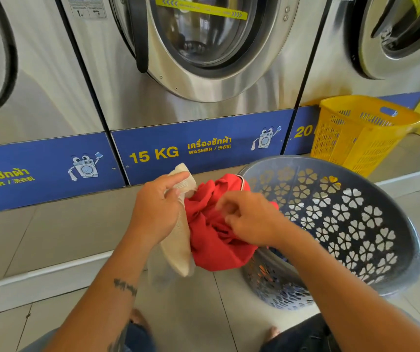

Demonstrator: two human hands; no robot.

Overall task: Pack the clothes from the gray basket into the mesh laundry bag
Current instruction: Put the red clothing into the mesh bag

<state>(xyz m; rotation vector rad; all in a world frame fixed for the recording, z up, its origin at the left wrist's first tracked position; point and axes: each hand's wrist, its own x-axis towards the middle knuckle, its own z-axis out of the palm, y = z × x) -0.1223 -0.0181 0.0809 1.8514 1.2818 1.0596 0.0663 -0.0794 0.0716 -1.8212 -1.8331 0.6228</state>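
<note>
My left hand point(156, 209) grips the top edge of a cream mesh laundry bag point(179, 246), which hangs below it. Beside the bag bunches a red garment point(214, 240), and my right hand point(250, 219) is closed on its folds, pressing it against the bag's mouth. How much of the red cloth lies inside the bag I cannot tell. The gray basket point(343, 224) with flower-shaped holes tilts toward me on the right, just behind my right hand. Some darker and orange cloth shows low inside it.
A yellow slatted basket point(361, 133) stands on the raised tiled step behind the gray one. A row of steel front-loading washers point(198, 47) fills the background, with a blue band along their base. My knees and feet are at the bottom on the tiled floor.
</note>
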